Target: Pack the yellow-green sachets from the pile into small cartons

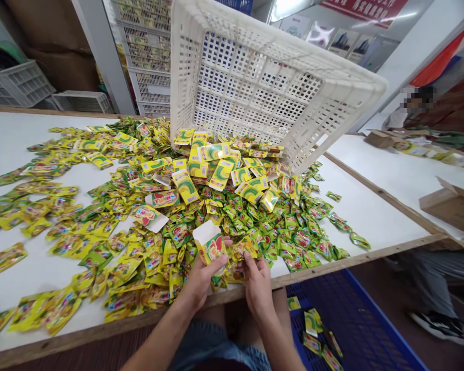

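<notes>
In my left hand (pixel 203 275) is a small yellow and green candy box (pixel 211 242), its white flap standing up at the top. Just right of it, my right hand (pixel 258 283) pinches a small yellow packet (pixel 244 248) between thumb and fingers. Both hands are over the table's near edge. Around them lies a wide heap of green packets (pixel 294 239) and yellow packets (pixel 139 268). More small boxes (pixel 185 186) are piled on the heap behind my hands, some with flaps showing.
A white plastic crate (pixel 255 98) is tipped on its side behind the boxes. Below the table's right edge, a blue crate (pixel 355 319) holds several filled-looking boxes (pixel 313 324). Stacked crates (pixel 147 56) stand behind. Cardboard boxes (pixel 452 203) and a person (pixel 396 118) are at the right.
</notes>
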A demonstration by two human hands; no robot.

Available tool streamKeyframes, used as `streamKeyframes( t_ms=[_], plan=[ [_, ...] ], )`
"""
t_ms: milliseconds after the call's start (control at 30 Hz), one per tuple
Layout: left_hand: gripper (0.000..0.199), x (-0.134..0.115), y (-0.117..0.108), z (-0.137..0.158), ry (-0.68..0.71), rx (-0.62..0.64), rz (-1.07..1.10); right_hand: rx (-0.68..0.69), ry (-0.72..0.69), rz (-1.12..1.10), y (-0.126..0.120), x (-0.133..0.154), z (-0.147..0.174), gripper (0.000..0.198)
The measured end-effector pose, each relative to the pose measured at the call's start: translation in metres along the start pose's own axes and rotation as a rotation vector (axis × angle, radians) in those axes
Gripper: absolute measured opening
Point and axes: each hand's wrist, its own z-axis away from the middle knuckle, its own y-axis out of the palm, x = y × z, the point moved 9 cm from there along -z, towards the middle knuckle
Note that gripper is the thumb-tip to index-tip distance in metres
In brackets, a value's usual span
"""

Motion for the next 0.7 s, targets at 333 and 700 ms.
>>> streamKeyframes(
  t_ms=[333, 700],
  plan=[
    [0.033, 0.009, 0.005, -0.002, 0.010, -0.020, 0.039, 0.152, -0.083, 0.110, 0.020, 0.015, 0.011, 0.030],
    [0.025, 0.008, 0.013, -0.005, -0.067, 0.211, -0.194, 0.391, -0.457, 0.490, 0.036, 0.116, 0.005, 0.022]
  ],
)
